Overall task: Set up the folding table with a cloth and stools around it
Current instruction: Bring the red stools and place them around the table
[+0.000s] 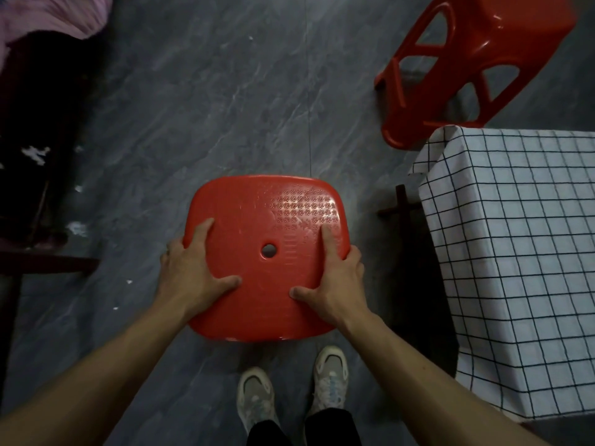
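Person stood over a red stool, seen from straight above; only its square seat showed, with a round hole in the middle and a stamped flower pattern at the far right corner; legs hidden under the seat, so could not tell whether it stood on the floor or was lifted. Left grip held the seat's left edge, thumb and forefinger flat on top, other fingers wrapped over the rim; right grip held the right edge the same way, forefinger pointing forward, thumb pointing inward; both grips narrow, closed on the stool. Stool sat just ahead of the person's pale shoes, left of the counter and apart from it; counter covered by a white cloth with a dark grid, cloth hanging down the near side, one dark leg visible at the corner. Second red stool stood beyond the counter's far corner, close beside the cloth. Pink fabric at top left over dark furniture; floor grey, marble-veined.
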The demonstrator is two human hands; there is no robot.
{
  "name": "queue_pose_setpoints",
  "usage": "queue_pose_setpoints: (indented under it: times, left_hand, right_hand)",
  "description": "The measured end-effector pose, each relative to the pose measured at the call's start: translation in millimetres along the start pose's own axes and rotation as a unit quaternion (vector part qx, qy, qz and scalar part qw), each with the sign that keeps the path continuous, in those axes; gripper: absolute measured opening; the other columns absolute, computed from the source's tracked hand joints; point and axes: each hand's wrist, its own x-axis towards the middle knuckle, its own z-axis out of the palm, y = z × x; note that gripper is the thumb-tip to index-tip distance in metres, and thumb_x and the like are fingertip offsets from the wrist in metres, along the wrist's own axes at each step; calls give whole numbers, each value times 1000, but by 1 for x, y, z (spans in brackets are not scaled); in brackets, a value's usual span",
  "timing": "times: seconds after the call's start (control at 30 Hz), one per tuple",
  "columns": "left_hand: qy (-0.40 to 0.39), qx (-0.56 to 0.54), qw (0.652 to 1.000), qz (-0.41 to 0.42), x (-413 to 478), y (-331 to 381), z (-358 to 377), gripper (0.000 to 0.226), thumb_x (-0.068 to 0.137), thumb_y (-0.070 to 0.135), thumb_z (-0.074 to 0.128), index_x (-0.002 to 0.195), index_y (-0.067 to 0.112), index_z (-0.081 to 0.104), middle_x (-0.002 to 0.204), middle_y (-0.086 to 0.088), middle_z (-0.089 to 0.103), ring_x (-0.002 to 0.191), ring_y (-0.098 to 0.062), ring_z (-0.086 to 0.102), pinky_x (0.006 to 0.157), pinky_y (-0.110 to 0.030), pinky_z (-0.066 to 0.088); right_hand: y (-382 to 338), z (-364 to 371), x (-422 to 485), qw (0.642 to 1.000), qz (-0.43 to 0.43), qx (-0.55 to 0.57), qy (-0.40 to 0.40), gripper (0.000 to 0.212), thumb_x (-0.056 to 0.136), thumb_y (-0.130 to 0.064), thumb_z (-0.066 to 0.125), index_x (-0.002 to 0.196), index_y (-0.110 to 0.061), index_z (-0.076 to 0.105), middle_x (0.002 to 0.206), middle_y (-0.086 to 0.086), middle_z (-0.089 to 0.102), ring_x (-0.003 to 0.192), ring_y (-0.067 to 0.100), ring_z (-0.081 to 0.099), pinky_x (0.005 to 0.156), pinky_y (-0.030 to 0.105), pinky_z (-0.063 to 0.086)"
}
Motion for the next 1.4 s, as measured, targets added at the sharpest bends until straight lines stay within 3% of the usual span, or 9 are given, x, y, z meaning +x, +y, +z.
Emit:
queue_pose_setpoints:
  times: [0.27, 0.43, 0.8, 0.9, 1.4]
  left_hand:
    - [-4, 1, 1000, 4, -1, -14, -2, 119, 59, 54, 86, 147, 53, 6, 143, -15, 30, 128, -36, 41, 104, -52, 42]
    - [35, -29, 999, -7, -7, -26, 6, 120, 58, 59, 83, 151, 49, 7, 136, -18, 44, 124, -36, 45, 104, -46, 38]
    - [42, -35, 998, -7, -14, -50, 1, 127, 54, 54, 88, 153, 39, 9, 142, -15, 44, 128, -34, 45, 106, -48, 39]
    - [35, -24, 999, 4, -9, -56, -11, 126, 53, 52, 89, 152, 41, 11, 138, -16, 48, 125, -34, 48, 104, -48, 41]
    - [35, -32, 999, -1, -29, -69, -3, 123, 60, 49, 87, 152, 44, 4, 140, -14, 37, 128, -30, 40, 106, -47, 38]
  right_hand:
    - [-14, 1, -3, 999, 15, -37, -6, 130, 58, -48, 90, 146, -52, -5, 149, 11, 11, 136, 37, 30, 105, 61, 39]
    - [-15, 1, -4, 1000, 8, -23, -6, 130, 58, -44, 91, 148, -50, -2, 145, 10, 16, 134, 36, 31, 107, 56, 37]
    - [-30, 9, -6, 999, -16, -41, -9, 128, 59, -49, 90, 149, -50, -1, 148, 8, 17, 134, 33, 29, 108, 59, 36]
    - [-32, 18, -15, 1000, -14, -24, -9, 126, 60, -49, 89, 149, -48, 0, 145, 9, 18, 135, 32, 28, 108, 54, 38]
    - [-23, 21, -17, 999, -17, -33, -23, 125, 60, -40, 92, 149, -51, 4, 145, 10, 22, 132, 32, 36, 106, 53, 43]
